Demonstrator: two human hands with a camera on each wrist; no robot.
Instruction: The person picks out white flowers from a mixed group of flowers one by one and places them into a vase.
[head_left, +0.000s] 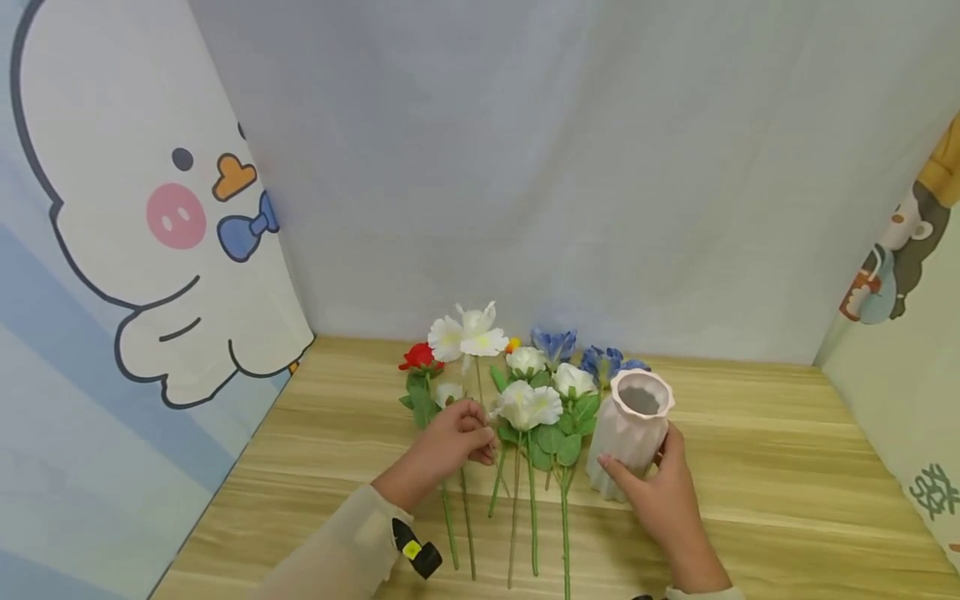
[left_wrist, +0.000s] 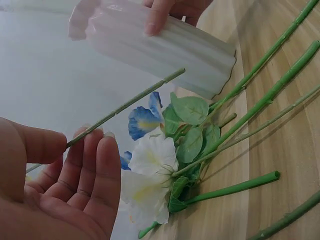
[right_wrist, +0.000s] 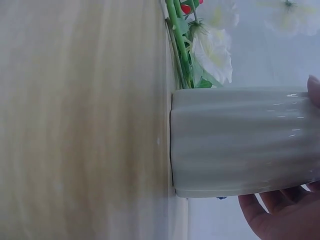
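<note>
My left hand (head_left: pixel 454 440) pinches the thin stem (left_wrist: pixel 125 106) of a white artificial flower between thumb and fingers. Its wide-petalled head (head_left: pixel 468 335) stands above the hand, and the bare stem end points toward the vase in the left wrist view. On the right, a pale pink ribbed vase (head_left: pixel 628 437) stands upright on the table, its mouth facing up. My right hand (head_left: pixel 667 492) grips its side, thumb in front and fingers round the far side. In the right wrist view the base of the vase (right_wrist: pixel 240 142) meets the tabletop.
Between the hands several artificial flowers lie on the wooden table (head_left: pixel 765 483): a red rose (head_left: pixel 421 357), white roses (head_left: pixel 574 380), another white flower (head_left: pixel 529 406) and blue ones (head_left: pixel 554 344). Their green stems point toward the front edge. A grey cloth wall (head_left: pixel 570 167) closes the back.
</note>
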